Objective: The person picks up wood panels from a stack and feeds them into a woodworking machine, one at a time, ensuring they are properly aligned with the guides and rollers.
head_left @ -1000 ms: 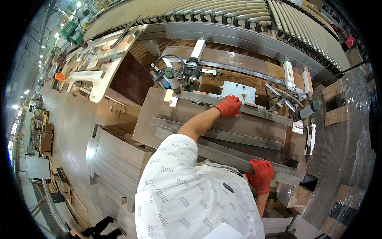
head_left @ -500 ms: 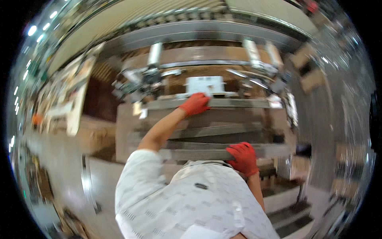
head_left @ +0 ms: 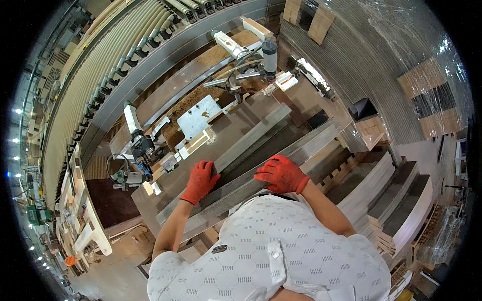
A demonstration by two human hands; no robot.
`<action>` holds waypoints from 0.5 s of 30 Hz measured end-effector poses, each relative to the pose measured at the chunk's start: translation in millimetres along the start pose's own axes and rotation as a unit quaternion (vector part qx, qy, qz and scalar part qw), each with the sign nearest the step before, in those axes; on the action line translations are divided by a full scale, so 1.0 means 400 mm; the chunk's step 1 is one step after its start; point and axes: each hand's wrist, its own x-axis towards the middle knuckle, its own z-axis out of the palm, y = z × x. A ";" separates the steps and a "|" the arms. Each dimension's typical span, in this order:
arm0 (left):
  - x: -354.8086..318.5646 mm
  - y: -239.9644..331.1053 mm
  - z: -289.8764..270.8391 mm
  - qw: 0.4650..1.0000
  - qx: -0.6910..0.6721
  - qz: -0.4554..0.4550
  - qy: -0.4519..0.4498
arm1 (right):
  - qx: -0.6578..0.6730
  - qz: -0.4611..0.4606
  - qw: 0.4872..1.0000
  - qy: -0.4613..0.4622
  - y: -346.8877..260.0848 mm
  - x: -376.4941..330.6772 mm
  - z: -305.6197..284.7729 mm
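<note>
My left hand (head_left: 200, 181), in a red glove, has its fingers bent over a long grey strip (head_left: 251, 135) on the brown worktable. My right hand (head_left: 282, 174), also red-gloved, is curled over the edge of a second long grey strip (head_left: 316, 141) closest to my body. The two strips lie slantwise, with a dark gap between them that widens to the right. Both hands' undersides are hidden. Beyond the far strip a white metal plate (head_left: 198, 117) belongs to a machine.
Clamp-like machine parts (head_left: 142, 145) and a cylinder (head_left: 269, 54) stand along the table's far side. Behind them runs a roller conveyor (head_left: 145, 42). Wrapped stacks of grey sheets (head_left: 346, 60) rise at right. More grey strips (head_left: 396, 193) lie lower right. A pale wooden board (head_left: 93, 226) is left.
The view has swung, so the table now lies slantwise. My left hand has come back from beside the white plate toward my body, and the strip under it appears closer. My right hand stays at the near strip.
</note>
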 end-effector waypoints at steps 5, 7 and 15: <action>-0.020 0.002 0.017 0.991 0.088 -0.017 -0.098 | 0.003 -0.024 1.000 0.004 0.008 0.017 0.003; -0.012 0.026 0.007 0.989 0.101 -0.044 -0.100 | -0.001 -0.028 1.000 0.003 0.012 0.024 0.008; 0.016 -0.038 0.048 0.989 0.047 -0.032 -0.139 | -0.011 -0.029 0.999 0.020 0.009 0.027 -0.002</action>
